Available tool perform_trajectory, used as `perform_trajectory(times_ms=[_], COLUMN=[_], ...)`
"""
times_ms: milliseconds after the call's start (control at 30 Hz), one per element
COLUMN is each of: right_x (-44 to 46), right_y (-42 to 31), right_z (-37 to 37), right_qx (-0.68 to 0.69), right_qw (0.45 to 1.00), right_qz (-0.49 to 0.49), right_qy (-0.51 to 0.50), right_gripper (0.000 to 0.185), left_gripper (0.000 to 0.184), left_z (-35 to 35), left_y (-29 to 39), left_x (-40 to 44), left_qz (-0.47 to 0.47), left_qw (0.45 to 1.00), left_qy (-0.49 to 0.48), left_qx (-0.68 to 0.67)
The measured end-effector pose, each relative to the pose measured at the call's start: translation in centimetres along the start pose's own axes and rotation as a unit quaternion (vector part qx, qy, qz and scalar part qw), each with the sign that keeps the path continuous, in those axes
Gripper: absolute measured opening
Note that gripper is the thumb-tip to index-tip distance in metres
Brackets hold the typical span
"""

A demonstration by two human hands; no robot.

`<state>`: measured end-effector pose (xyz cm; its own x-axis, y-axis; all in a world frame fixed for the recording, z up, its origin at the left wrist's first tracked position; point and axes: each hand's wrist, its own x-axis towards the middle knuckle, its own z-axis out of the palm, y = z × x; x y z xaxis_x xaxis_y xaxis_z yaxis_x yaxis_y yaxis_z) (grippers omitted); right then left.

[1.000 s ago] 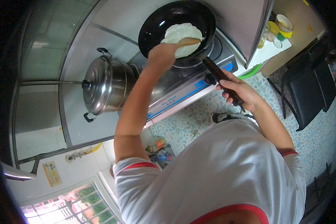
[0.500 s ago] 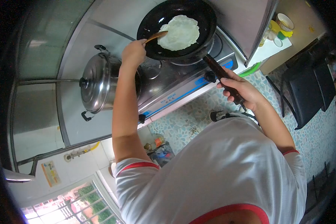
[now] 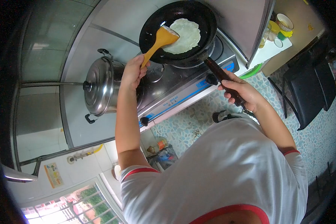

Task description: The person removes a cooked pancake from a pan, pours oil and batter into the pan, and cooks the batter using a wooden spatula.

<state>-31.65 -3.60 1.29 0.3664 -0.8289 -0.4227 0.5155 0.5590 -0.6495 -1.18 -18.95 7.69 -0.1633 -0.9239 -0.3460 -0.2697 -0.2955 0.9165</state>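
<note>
Holding wooden spatula (image 3: 165, 37) in left hand (image 3: 131, 74), wok handle (image 3: 217, 70) in right hand (image 3: 243, 90). Pale flatbread (image 3: 187, 36) lies in wok (image 3: 151, 23), spatula at its left edge. I judge it thin, limp, tear-prone: support broadly underneath. Wok likely heavy; grip by handle.

The bare left arm (image 3: 128, 115) is reaching forward, its hand (image 3: 134, 71) closing in a firm grip with fingers curling inward. The bare right arm (image 3: 273, 125) is slanting forward and inward from the side, and its hand (image 3: 243, 90) is also gripping, fingers wrapping around. The two hands are holding well apart, the left farther forward.
</note>
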Motion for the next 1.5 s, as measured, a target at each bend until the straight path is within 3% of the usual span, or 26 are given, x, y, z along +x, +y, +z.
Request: perform_trajectory(times_ms=[167, 267, 333, 400, 500, 700, 800, 900, 1000, 1100, 1200, 1300, 1333, 1433, 1500], right_x=[0.0, 0.0, 0.1, 0.7, 1.0, 0.9, 0.9, 0.9, 0.9, 0.9, 0.9, 0.8, 0.9, 0.9, 1.0], right_y=[0.1, -0.1, -0.5, 0.1, 0.3, 0.3, 0.3, 0.2, 0.0, 0.2, 0.1, 0.1, 0.1, 0.1, 0.1], right_z=[-0.1, 0.6, 1.2, 0.0, -0.3, -0.3, -0.4, -0.4, -0.3, -0.4, -0.3, -0.2, -0.2, -0.3, -0.4], right_qx=[-0.001, 0.038, 0.08, 0.133, 0.153, 0.162, 0.174, 0.176, 0.175, 0.176, 0.173, 0.178, 0.177, 0.176, 0.174], right_qw=[1.0, 0.998, 0.993, 0.989, 0.985, 0.983, 0.98, 0.981, 0.98, 0.98, 0.981, 0.98, 0.98, 0.98, 0.981], right_qz=[0.004, 0.031, 0.065, 0.061, 0.055, 0.058, 0.063, 0.059, 0.063, 0.064, 0.061, 0.064, 0.065, 0.065, 0.064], right_qy=[0.002, 0.028, 0.054, -0.017, -0.06, -0.061, -0.069, -0.062, -0.064, -0.064, -0.061, -0.062, -0.061, -0.06, -0.06], right_gripper=[0.051, 0.049, 0.049, 0.048, 0.048, 0.048, 0.047, 0.046, 0.046, 0.046, 0.046, 0.046, 0.046, 0.045, 0.045], left_gripper=[0.024, 0.025, 0.028, 0.031, 0.028, 0.025, 0.025, 0.024, 0.024, 0.024, 0.024, 0.024, 0.025, 0.029, 0.031], left_z=[0.6, 1.2, 1.9, 1.9, 1.7, 1.0, 0.0, -1.7, 0.3, 0.1, 0.6, 0.4, 0.3, -0.5, 0.3], left_y=[-1.8, -4.6, -4.9, -5.1, -4.9, -5.1, -5.3, -6.6, -3.0, -4.2, -5.5, -7.4, -7.7, -7.3, -6.8], left_x=[-0.7, -1.5, -3.5, -4.7, -7.2, -11.6, -13.3, -12.0, -10.0, -6.6, -7.0, -9.0, -9.8, -11.3, -11.3], left_qz=[0.06, 0.152, 0.219, 0.307, 0.198, 0.148, 0.044, 0.179, 0.209, 0.159, 0.179, 0.207, 0.172, 0.134, 0.175], left_qw=[0.998, 0.974, 0.923, 0.842, 0.809, 0.853, 0.851, 0.901, 0.874, 0.887, 0.839, 0.85, 0.865, 0.856, 0.821], left_qy=[0.03, 0.113, 0.161, 0.205, 0.213, 0.244, 0.219, 0.278, 0.289, 0.265, 0.269, 0.278, 0.291, 0.3, 0.344], left_qx=[0.004, 0.126, 0.272, 0.394, 0.51, 0.437, 0.475, 0.282, 0.331, 0.344, 0.437, 0.396, 0.371, 0.398, 0.421])
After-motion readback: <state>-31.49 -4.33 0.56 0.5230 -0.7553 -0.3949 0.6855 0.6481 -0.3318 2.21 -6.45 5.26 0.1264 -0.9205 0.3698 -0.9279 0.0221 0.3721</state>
